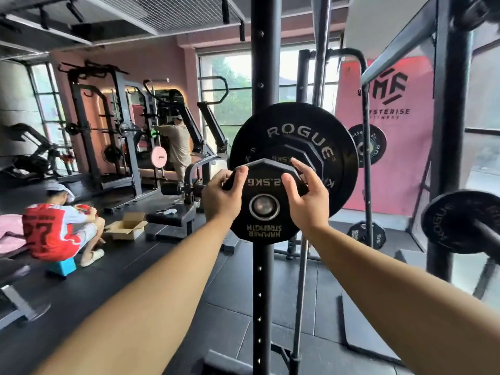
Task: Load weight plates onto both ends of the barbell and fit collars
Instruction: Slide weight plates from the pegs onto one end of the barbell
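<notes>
A small black 2.5 kg plate (266, 231) marked Hammer Strength sits upside down over the barbell sleeve end (264, 207), whose metal tip shows through its hole. My left hand (220, 197) grips its upper left edge. My right hand (307, 197) holds its upper right edge, fingers spread. Behind it on the same sleeve are a second small plate (300, 152) and a large black Rogue plate (338, 147). No collar is in view.
A black rack upright (261, 77) stands right behind the plates. Another loaded bar end with a Rogue plate (457, 226) juts in at the right. A person in a red jersey (51, 231) sits at the left by a cardboard box (127, 226). Plates (366, 235) lean low on the right.
</notes>
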